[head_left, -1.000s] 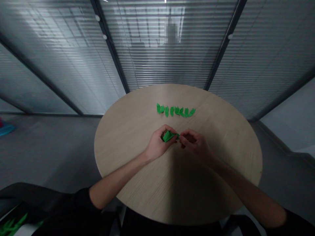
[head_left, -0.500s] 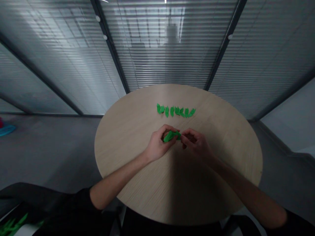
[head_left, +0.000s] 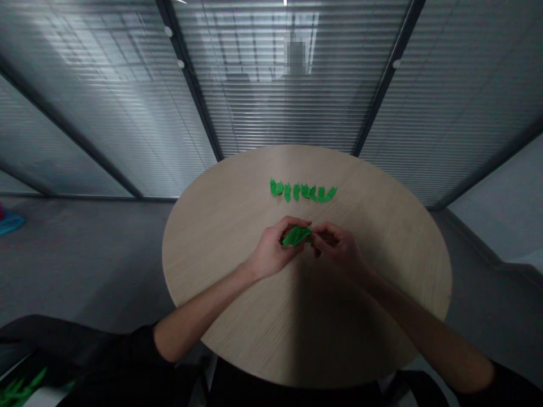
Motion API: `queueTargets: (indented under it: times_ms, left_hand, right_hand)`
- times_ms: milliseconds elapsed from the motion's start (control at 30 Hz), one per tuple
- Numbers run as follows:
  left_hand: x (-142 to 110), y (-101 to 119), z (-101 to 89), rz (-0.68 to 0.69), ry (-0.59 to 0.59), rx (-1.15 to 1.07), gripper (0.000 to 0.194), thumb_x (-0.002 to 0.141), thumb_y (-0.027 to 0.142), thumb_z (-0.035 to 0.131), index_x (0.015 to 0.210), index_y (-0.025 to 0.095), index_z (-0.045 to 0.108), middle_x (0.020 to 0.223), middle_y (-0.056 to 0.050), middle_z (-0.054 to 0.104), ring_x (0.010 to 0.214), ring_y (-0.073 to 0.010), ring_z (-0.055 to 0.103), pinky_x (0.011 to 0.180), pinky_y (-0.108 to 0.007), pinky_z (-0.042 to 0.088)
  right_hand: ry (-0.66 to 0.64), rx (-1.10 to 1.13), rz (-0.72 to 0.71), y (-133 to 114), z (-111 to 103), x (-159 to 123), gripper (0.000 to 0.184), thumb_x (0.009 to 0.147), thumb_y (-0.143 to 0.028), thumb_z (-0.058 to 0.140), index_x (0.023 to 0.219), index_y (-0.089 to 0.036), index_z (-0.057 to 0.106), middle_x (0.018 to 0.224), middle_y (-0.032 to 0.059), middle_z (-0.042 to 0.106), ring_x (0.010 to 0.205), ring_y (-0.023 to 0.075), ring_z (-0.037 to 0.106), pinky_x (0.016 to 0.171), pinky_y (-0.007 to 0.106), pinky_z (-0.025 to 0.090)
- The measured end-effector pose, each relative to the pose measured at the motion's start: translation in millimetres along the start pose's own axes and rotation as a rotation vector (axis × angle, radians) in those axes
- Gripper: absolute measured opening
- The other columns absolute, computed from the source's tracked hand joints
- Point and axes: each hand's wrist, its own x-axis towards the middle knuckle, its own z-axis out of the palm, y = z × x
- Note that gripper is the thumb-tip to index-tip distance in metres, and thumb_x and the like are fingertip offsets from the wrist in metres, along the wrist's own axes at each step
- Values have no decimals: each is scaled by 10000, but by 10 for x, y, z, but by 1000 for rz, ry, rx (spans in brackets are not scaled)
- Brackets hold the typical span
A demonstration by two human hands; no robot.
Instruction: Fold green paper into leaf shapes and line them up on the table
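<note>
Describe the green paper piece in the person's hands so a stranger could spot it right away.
On the round wooden table, find the row of small green pieces. Just below it, the left hand holds a green paper piece, its tip by the right hand. It's larger than those in the row and off the table.

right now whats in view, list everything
round wooden table: one, pale tan, in front of the person
green paper pieces: about seven, bright green, row on the table's far side
green paper sheet: one, bright green, between the hands
glass partition with blinds: one, grey, beyond the table
floor: one, grey, around the table
teal object: one, teal, far left on the floor
left hand: one, bare, holding the sheet
right hand: one, bare, curled at the sheet's right end
</note>
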Motion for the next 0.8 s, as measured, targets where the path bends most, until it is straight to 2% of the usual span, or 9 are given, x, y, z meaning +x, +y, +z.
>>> queueTargets:
  times_ms: [133, 300, 500, 633, 700, 800]
  left_hand:
    - [1, 7, -5, 5, -1, -6, 303, 915, 187, 694, 1209, 182, 622, 1276, -142, 741, 1105, -237, 739, 944, -387, 585]
    - [-6, 11, -10, 19, -33, 14, 366, 890, 167, 694, 1247, 186, 618, 1316, -154, 723, 1133, -253, 728, 967, -411, 579]
    - [-22, 26, -7, 88, -75, 94, 581, 842, 124, 697, 1397, 203, 543, 1323, -142, 696, 1153, -250, 710, 989, -405, 565]
    - [-24, 31, -27, 155, -84, 120, 709, 819, 89, 677, 1484, 217, 466, 1454, -153, 604, 1302, -289, 627, 1122, -472, 497]
    - [-17, 14, -30, 167, -84, 81, 663, 867, 96, 629, 1494, 221, 452, 1488, -154, 578, 1350, -290, 591, 1151, -484, 474]
    - [2, -30, -10, 116, -19, -24, 422, 1009, 169, 514, 1428, 210, 495, 1423, -152, 618, 1275, -245, 640, 1103, -449, 514]
  right_hand:
    - [-21, 26, -17, 4, 13, 2, 266, 851, -451, 749, 870, -186, 732, 697, 7, 696, 537, 113, 618, 515, 240, 508]
    - [2, -7, -25, -2, 12, -10, 235, 860, -418, 736, 821, -186, 733, 646, 0, 677, 529, 113, 622, 512, 231, 499]
    - [53, -28, -43, -1, 10, -7, 238, 854, -413, 740, 790, -190, 688, 615, -13, 646, 512, 113, 612, 500, 226, 496]
    - [94, -33, -48, 25, 12, 1, 237, 865, -419, 728, 806, -193, 684, 656, -10, 663, 515, 106, 611, 499, 221, 490]
    - [101, -39, -38, 35, 12, 4, 253, 876, -441, 722, 831, -194, 695, 672, -5, 673, 529, 112, 623, 506, 226, 497]
    - [109, -50, -39, 28, 13, 3, 269, 872, -460, 723, 825, -196, 698, 669, 0, 676, 537, 119, 629, 523, 237, 513]
